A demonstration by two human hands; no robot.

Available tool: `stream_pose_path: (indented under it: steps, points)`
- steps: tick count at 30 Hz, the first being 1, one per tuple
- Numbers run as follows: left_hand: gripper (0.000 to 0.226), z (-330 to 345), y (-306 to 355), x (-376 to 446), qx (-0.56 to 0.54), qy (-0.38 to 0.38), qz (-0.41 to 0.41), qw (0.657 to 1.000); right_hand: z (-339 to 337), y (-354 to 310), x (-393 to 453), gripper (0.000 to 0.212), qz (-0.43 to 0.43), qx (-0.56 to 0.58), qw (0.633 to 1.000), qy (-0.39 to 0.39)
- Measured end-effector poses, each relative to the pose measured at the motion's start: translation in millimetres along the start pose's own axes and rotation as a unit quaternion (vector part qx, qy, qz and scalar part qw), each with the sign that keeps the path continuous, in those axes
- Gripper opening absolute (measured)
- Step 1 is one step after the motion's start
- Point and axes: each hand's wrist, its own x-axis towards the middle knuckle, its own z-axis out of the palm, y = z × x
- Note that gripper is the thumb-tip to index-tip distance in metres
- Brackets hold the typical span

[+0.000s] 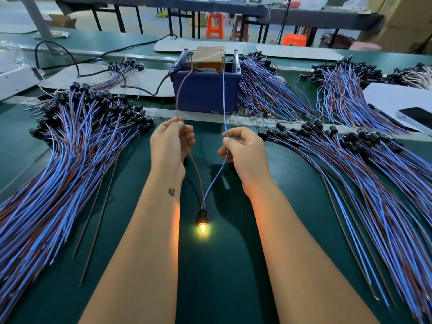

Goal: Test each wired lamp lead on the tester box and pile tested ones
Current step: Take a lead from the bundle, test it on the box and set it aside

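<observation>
Two bare forearms reach up from 6 o'clock over the dark green desk (215, 288), and between them a small lamp (202, 226) glows orange-yellow in its black socket just above the desk surface. From the socket a brown wire (196, 174) and a blue wire (216, 178) split into a V. The left hand (171, 146) pinches the brown wire, fingers (180, 123) curled round it; the right hand (243, 150) pinches the blue wire between thumb and curled fingers (225, 140). Both wires run on toward 12 o'clock to the tester box (205, 90), a blue plastic bin that holds a brown block wrapped in clear film; the wire ends reach metal posts at the block's front corners, though the contact itself is too small to judge. A black cable (161, 85) enters the bin from 10 o'clock.

At 9 o'clock lies a large pile of leads (70, 148), blue and brown, sockets toward the far side. Another heap (350, 171) fans out at 3 o'clock, with more bundles (264, 90) just right of the bin and at 2 o'clock. A few clear bulbs (243, 119) lie on the metal strip right of the bin. A phone (418, 118) rests on a white sheet at 3 o'clock. Orange stools (215, 25) stand beyond the desk at 12 o'clock.
</observation>
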Motion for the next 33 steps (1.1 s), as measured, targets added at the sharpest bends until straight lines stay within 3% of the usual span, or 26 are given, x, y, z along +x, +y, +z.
stream_pose_path:
  steps: [4,11,14,17,21,25,28,30,33]
  points:
    - [0.016,10,-7,-11,0.209,-0.119,0.05,0.969,3,-4,-3,0.019,-0.031,0.009,0.999,-0.015]
    - [0.014,10,-4,-18,0.205,-0.171,0.047,0.963,3,-5,-5,0.017,-0.027,0.025,0.998,-0.057]
    - [0.018,9,-2,-15,0.14,-0.169,0.039,0.975,-3,-5,-2,0.024,0.006,0.115,0.991,-0.074]
    - [0.02,9,-1,-11,0.054,-0.163,0.014,0.985,-3,-4,-1,0.029,-0.008,0.083,0.992,-0.096]
    - [0.022,8,-2,-8,0.029,-0.141,-0.006,0.99,0,-4,-4,0.05,-0.061,0.056,0.982,-0.17]
    - [0.022,6,-4,-7,0.065,-0.085,0.001,0.994,-4,-6,-2,0.021,-0.046,0.159,0.977,-0.134]
    - [0.019,5,-2,-8,0.113,-0.061,0.08,0.988,-6,-5,1,0.026,-0.014,0.187,0.978,-0.093]
    - [0.015,6,-1,-11,0.14,-0.113,0.115,0.977,-10,-3,4,0.031,0.002,0.197,0.979,-0.057]
    - [0.015,9,-4,-20,0.183,-0.266,0.116,0.939,-22,-2,11,0.034,0.019,0.214,0.977,-0.001]
